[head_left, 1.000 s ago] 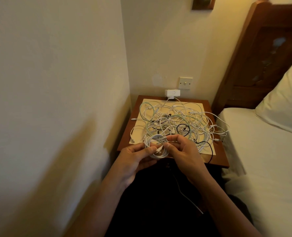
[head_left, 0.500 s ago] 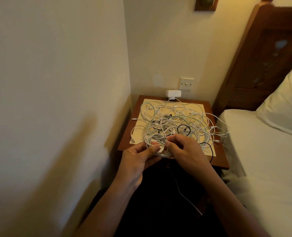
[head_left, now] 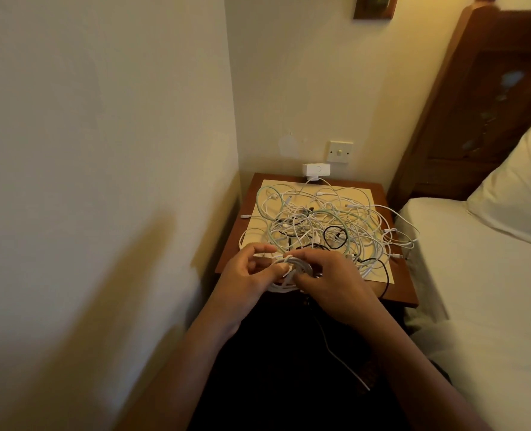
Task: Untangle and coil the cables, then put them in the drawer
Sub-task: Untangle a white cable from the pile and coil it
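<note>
Cream wall (head_left: 102, 181) is filling the left side, with a shadow lying across its lower part. Just right of it, the left hand (head_left: 248, 276) is curling its thumb and fingers round the left side of a small white cable coil (head_left: 290, 275), pinching the loops. The coil is being held between both hands at the front edge of the wooden nightstand (head_left: 399, 293). The right hand (head_left: 331, 286) is gripping the coil's right side, its fingertips bending over the loops.

Behind the hands, a loose tangle of white cables (head_left: 320, 219) is sprawling over a cream sheet (head_left: 363, 194) on the nightstand top, with a pale green cable (head_left: 259, 206) and a black cable loop (head_left: 335, 237) running through it. A white charger block (head_left: 316, 169) is sitting at the back edge, below a wall switch (head_left: 339, 151). A thin cable (head_left: 348, 370) is trailing down under the right forearm.

Further right, a white mattress (head_left: 491, 306) and a pillow (head_left: 525, 194) are lying beside a dark wooden headboard (head_left: 481, 104).
</note>
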### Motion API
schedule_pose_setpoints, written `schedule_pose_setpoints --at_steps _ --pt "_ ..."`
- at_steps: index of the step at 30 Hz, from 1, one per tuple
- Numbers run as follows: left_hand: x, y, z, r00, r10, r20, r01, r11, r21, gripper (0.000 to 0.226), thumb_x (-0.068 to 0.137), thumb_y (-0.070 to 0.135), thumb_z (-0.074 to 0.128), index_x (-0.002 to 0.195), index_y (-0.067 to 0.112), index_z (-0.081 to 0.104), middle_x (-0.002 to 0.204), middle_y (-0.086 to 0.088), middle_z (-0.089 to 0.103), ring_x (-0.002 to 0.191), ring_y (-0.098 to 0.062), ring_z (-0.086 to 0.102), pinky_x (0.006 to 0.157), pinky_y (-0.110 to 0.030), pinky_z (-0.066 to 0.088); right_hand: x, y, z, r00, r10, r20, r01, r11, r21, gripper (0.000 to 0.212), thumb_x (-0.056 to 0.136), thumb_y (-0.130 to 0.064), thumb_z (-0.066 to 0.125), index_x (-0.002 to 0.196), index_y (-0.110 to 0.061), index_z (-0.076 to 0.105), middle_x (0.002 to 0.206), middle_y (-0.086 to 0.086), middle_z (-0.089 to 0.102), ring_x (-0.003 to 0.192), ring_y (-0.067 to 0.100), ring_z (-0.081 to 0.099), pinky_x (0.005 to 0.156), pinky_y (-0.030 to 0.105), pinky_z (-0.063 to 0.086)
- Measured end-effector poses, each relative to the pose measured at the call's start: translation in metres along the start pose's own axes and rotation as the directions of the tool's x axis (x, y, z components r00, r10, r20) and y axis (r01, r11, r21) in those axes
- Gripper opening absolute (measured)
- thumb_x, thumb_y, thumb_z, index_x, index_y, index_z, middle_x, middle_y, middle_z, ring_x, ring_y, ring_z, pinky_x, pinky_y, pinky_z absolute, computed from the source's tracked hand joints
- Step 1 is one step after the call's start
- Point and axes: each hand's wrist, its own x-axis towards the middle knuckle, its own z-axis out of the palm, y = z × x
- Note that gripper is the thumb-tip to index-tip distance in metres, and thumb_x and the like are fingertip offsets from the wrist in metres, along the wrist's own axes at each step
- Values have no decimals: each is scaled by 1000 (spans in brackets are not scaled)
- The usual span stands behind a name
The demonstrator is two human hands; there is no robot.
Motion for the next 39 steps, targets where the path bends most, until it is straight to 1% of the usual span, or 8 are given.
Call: schedule_pose_setpoints --at_steps 4,10,13,15,19,23,29,39 --pt "-1 4 -1 986 166 -10 -162 976 148 21 92 12 74 109 23 75 97 0 79 93 -18 76 84 -37 62 5 -3 -2 1000 -11 9 11 1000 -24 23 94 -23 70 112 -36 73 95 -8 75 89 13 69 85 44 59" --pt "1 -5 5 996 -21 -87 -9 944 -330 22 95 0 63 118 0 66 99 -18 74 88 -26 73 75 -37 65 11 7 -3 997 60 45 -66 988 141 11 97 -22 68 105 -24 74 92 1 78 88 22 75 87 53 60" --pt "1 -12 3 996 -64 -55 35 906 -421 25 95 0 63 119 -1 63 97 -20 74 81 -24 73 73 -37 64 11 12 4 984 131 122 -173 870 462 11 100 -9 64 108 -8 71 97 11 77 91 25 76 89 48 62" --pt "-1 -16 4 997 -62 -51 41 940 -340 24 93 0 66 116 1 64 103 -22 75 83 -24 74 75 -37 64 9 18 9 970 186 156 -242 787 567 11 100 -4 61 109 -3 68 94 12 76 87 24 74 82 41 64" --pt "-6 -27 1 998 -58 4 58 990 -126 21 91 4 73 110 4 66 96 -17 76 88 -27 73 87 -40 61 6 33 19 967 220 131 -255 810 528 12 97 -3 63 107 -7 69 97 16 76 84 22 73 75 36 60" --pt "-3 -30 -1 994 -84 65 85 996 -5 17 99 20 66 114 13 68 83 -8 74 79 -24 65 69 -33 55 4 39 25 976 168 139 -210 892 400 14 97 -9 66 107 -16 72 99 14 76 86 21 71 80 38 59" --pt "1 -38 1 995 -61 -79 55 995 -80 14 100 14 63 113 13 70 94 -12 78 91 -24 76 84 -40 62 -2 42 28 966 204 162 -260 772 580 36 91 -12 77 123 -21 63 105 6 79 99 23 76 89 43 62" --pt "0 -39 2 995 -104 -9 104 994 -17 16 95 9 69 110 15 69 91 -11 78 84 -20 72 82 -34 58 -5 55 38 958 278 -70 -198 819 539 18 89 -11 78 105 -17 74 91 4 79 87 22 76 81 42 63"
